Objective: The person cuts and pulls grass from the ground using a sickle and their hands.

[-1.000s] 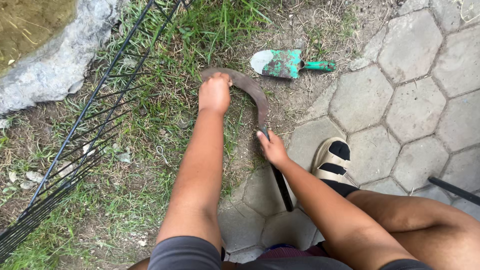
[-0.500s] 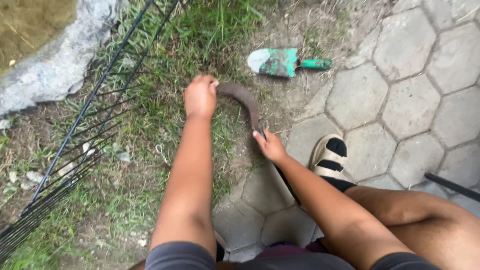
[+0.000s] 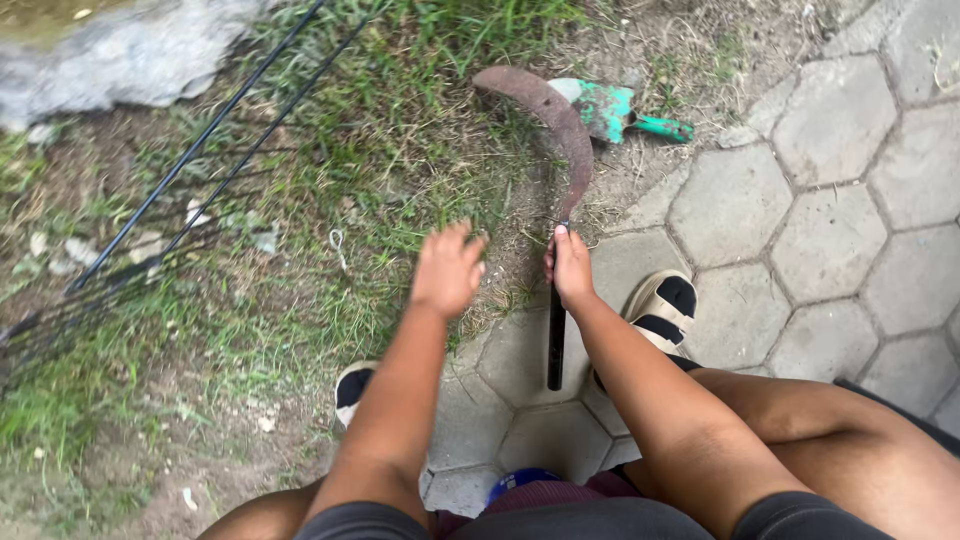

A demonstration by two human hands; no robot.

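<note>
Sickle (image 3: 560, 180) handle partly hidden under right hand (image 3: 570, 268), which is clamped around it over the pavers (image 3: 800, 250). Left hand (image 3: 448, 270) motion-blurred, fingers loose, holding nothing, over grass (image 3: 400, 130). Rusty blade curves away, tip overlapping green trowel (image 3: 615, 110).

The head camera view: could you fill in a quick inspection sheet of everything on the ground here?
Surface: patchy grass and bare soil beside grey hexagonal paving stones.
Job's things: rusty curved sickle with dark handle, blade lying on the soil, handle over the pavers.
Clutter: green hand trowel partly behind the sickle blade; small pale scraps in the grass.
Hands: right hand grips the sickle handle; left hand open and blurred over the grass, holding nothing.
Cables: nothing seen; thin black wire fencing lies at left.
Surroundings: grey stone edging top left; person's black-and-cream shoes.
</note>
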